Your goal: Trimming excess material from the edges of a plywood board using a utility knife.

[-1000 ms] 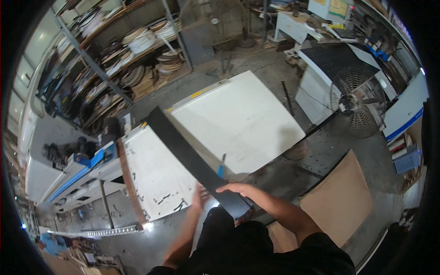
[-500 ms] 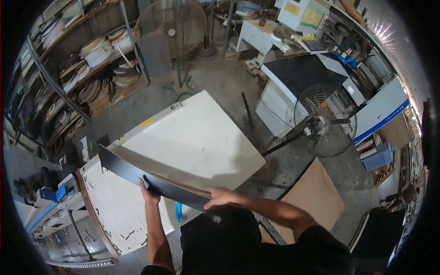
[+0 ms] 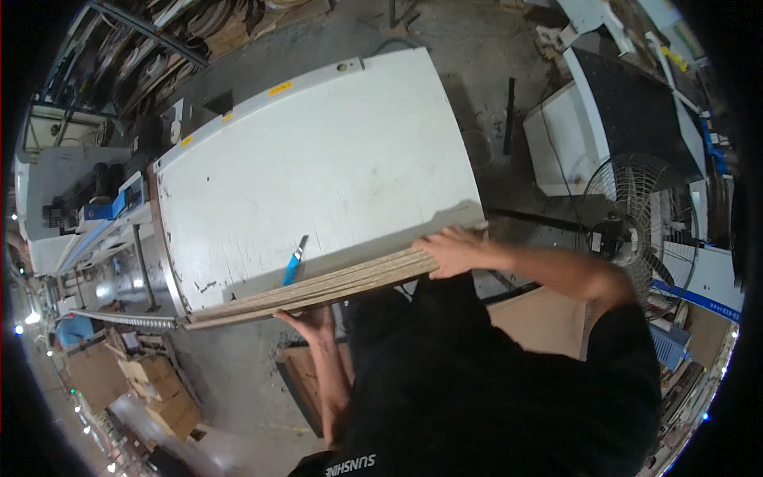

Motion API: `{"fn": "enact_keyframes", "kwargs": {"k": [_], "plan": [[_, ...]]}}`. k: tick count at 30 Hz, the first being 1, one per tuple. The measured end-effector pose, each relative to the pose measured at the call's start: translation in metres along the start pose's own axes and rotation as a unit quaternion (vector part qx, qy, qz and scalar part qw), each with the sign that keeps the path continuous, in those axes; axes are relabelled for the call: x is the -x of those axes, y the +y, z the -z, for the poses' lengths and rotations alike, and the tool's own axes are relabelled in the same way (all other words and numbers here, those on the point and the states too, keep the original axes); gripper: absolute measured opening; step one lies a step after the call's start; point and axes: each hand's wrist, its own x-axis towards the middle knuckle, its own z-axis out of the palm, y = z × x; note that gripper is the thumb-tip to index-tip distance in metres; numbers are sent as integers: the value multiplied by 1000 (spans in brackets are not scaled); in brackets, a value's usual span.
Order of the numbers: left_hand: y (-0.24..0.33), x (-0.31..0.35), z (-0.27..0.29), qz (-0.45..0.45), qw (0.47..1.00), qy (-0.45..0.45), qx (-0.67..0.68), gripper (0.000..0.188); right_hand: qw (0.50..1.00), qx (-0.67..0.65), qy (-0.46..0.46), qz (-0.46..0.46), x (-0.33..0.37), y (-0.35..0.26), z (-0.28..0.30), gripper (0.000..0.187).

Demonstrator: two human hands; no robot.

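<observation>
A stack of long, narrow chipboard strips (image 3: 350, 280) slants along the near edge of a white-topped table (image 3: 334, 151), with bare layered edges turned up. Around its right end my right hand (image 3: 453, 250) is closed, fingers over the top edges. My left hand (image 3: 311, 322) presses against the stack's near lower side around the middle; some of its fingers are hidden by the strips. Just beyond the stack, a utility knife (image 3: 294, 262) with a blue handle lies on the tabletop, blade pointing away from me.
Tan boards (image 3: 540, 318) lean below my right arm. A wire-cage fan (image 3: 628, 222) and a black-topped white cabinet (image 3: 588, 119) are at the right. Machinery (image 3: 95, 207) adjoins the table's left end. Cardboard boxes (image 3: 163, 393) sit on the floor at the lower left.
The strips have tipped from dark face showing to edges up and come down to the table's near edge. Both hands moved with them. The view shifted; the knife now shows fully.
</observation>
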Motion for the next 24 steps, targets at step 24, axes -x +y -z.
{"fn": "enact_keyframes", "kwargs": {"k": [24], "plan": [[-138,104,169,44,939,20,-340,79,942,225,162,187,-5,258,75,67]]}}
